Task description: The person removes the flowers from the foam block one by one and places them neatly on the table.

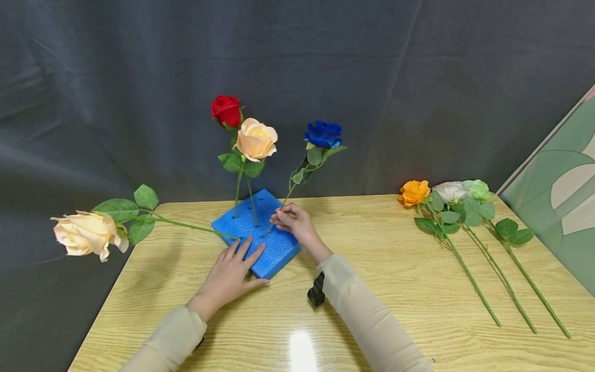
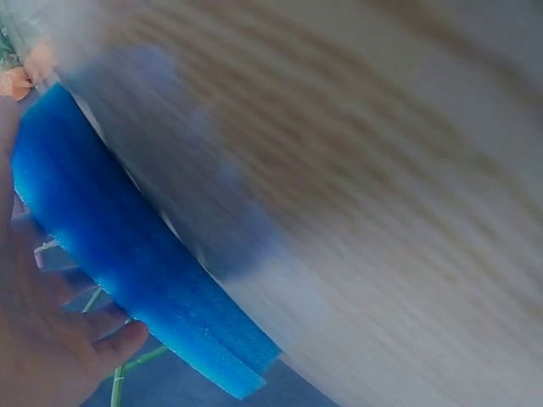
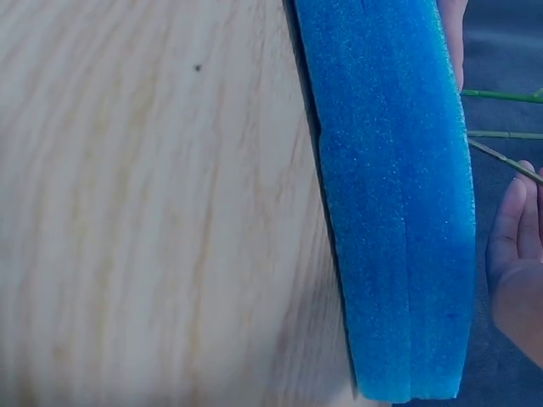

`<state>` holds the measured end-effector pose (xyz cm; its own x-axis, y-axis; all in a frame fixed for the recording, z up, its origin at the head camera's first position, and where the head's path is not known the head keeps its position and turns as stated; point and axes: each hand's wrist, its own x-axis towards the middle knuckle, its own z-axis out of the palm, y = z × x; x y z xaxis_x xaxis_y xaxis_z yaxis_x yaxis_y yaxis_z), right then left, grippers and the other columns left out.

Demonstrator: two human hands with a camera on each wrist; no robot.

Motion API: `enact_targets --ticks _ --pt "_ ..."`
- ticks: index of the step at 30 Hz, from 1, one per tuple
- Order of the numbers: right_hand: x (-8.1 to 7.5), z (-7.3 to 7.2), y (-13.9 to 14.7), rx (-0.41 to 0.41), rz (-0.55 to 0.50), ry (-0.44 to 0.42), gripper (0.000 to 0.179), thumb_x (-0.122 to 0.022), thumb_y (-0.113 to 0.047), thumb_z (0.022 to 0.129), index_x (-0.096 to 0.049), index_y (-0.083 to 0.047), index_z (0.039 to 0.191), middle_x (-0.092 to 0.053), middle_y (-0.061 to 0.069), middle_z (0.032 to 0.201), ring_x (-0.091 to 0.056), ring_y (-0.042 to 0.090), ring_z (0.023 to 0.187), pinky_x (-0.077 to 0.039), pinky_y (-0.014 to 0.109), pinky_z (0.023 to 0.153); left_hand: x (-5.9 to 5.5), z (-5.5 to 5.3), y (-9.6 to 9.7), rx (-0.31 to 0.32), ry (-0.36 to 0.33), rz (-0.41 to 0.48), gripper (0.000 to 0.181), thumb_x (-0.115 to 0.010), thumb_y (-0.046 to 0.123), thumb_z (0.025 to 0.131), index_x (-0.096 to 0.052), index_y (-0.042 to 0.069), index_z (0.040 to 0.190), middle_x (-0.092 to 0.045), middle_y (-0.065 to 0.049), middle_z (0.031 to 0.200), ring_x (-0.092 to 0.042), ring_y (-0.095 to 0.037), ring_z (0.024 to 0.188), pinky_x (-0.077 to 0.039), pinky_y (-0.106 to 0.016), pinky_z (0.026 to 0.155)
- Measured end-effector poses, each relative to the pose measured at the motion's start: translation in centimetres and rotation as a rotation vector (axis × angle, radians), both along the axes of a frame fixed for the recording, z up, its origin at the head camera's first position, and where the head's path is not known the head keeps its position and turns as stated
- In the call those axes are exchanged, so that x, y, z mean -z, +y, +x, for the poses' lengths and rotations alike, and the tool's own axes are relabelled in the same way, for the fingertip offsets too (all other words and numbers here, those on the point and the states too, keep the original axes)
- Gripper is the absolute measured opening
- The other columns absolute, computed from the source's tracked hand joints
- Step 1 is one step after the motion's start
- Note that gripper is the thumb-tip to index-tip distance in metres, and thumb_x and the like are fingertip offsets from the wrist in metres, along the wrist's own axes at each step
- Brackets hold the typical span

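A blue foam block (image 1: 279, 248) lies on the table, set at an angle. My right hand (image 1: 296, 222) pinches the stem of a blue rose (image 1: 324, 134) low down, its lower end at the block's top face. With fingers spread, my left hand (image 1: 232, 276) rests on the block's near left part. Standing in the block are a red rose (image 1: 226, 111) and a peach rose (image 1: 257, 139). Another peach rose (image 1: 88, 233) leans far over to the left, its stem reaching the block beside my left fingertips. In the right wrist view, the right hand (image 3: 522, 263) shows at the right edge.
On the right of the wooden table (image 1: 372, 243) lie an orange rose (image 1: 413, 194), a whitish rose (image 1: 450, 191) and a pale green rose (image 1: 477, 190), stems pointing toward the front. A dark curtain (image 1: 372, 93) hangs behind, and a patterned panel (image 1: 558, 191) stands at right.
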<state>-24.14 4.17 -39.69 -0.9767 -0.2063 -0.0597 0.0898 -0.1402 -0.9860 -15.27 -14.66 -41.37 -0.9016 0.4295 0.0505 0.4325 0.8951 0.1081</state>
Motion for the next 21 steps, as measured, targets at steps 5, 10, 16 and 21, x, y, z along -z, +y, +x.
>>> enact_targets --ticks 5,10,16,21 --pt "-0.2 -0.3 0.3 0.011 -0.049 0.008 0.015 -0.050 -0.006 0.099 -0.056 0.004 0.107 -0.068 -0.011 0.082 -0.067 0.000 0.077 -0.056 0.021 0.079 0.1 -0.1 -0.1 0.007 0.015 0.007 0.083 -0.061 0.063 0.081 -0.038 0.020 0.148 -0.034 -0.021 0.153 -0.036 -0.046 0.137 -0.039 -0.058 0.106" --pt "-0.4 -0.6 1.2 0.023 -0.107 0.018 0.009 -0.046 -0.004 0.099 -0.055 -0.004 0.099 -0.068 -0.013 0.079 -0.067 0.000 0.076 -0.057 0.021 0.079 0.1 -0.2 -0.2 0.007 0.023 0.001 0.083 -0.062 0.062 0.080 -0.039 0.020 0.148 -0.035 -0.020 0.152 -0.036 -0.046 0.137 -0.039 -0.058 0.105" --pt "-0.5 -0.4 2.5 0.039 -0.128 0.001 0.009 -0.044 -0.005 0.100 -0.053 -0.007 0.099 -0.068 -0.012 0.080 -0.068 0.001 0.077 -0.057 0.019 0.077 0.0 -0.1 -0.1 0.000 -0.019 0.012 0.083 -0.060 0.064 0.082 -0.036 0.022 0.149 -0.032 -0.019 0.154 -0.033 -0.045 0.139 -0.037 -0.059 0.107" --pt "-0.8 -0.1 3.9 0.022 -0.146 0.019 0.010 -0.043 -0.005 0.101 -0.053 -0.008 0.098 -0.069 -0.009 0.083 -0.068 0.002 0.079 -0.056 0.018 0.077 0.1 -0.1 -0.1 0.000 -0.016 0.023 0.083 -0.059 0.064 0.082 -0.036 0.021 0.149 -0.031 -0.018 0.155 -0.032 -0.045 0.140 -0.036 -0.059 0.108"
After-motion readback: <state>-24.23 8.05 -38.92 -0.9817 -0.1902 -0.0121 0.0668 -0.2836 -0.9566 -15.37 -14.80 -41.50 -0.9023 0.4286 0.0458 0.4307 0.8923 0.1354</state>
